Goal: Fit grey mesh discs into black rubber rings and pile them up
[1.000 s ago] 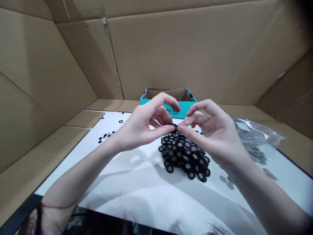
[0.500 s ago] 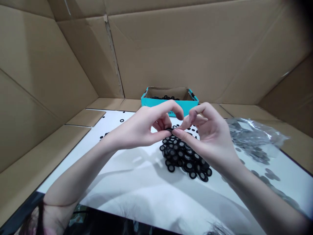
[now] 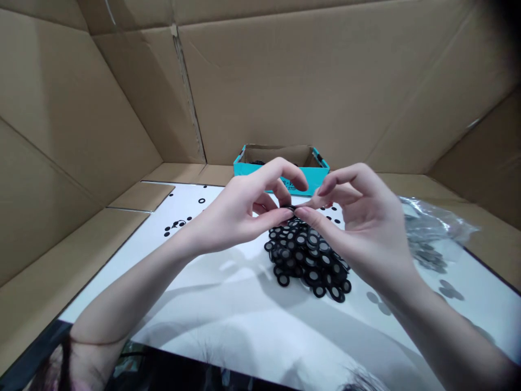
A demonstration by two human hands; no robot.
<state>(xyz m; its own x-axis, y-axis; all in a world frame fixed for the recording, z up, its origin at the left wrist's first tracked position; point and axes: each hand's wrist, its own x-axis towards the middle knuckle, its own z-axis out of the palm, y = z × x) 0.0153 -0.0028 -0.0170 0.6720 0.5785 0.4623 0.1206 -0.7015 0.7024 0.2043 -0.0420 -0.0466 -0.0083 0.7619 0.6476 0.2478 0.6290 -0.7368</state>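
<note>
My left hand [image 3: 248, 212] and my right hand [image 3: 362, 217] meet fingertip to fingertip above a pile of black rings with grey centres [image 3: 301, 255]. Between the tips is a small black ring [image 3: 290, 207], gripped on its left side by my left thumb and fingers. On its right side my right thumb and a finger pinch it. The index fingers of both hands are raised and curved, clear of the ring. The fingers largely cover the ring, so whether a grey disc sits in it cannot be made out.
Behind the hands stands a turquoise box [image 3: 309, 176] with black pieces inside. At right lie a clear plastic bag [image 3: 439, 220] of grey discs and loose grey discs [image 3: 451, 290]. Small black pieces [image 3: 175, 225] are scattered at left. Cardboard walls [image 3: 325, 81] surround the white table surface [image 3: 203, 309].
Both hands have risen slightly, still pinching the black ring between them. My right hand has shifted a little to the right, uncovering some grey discs below its wrist.
</note>
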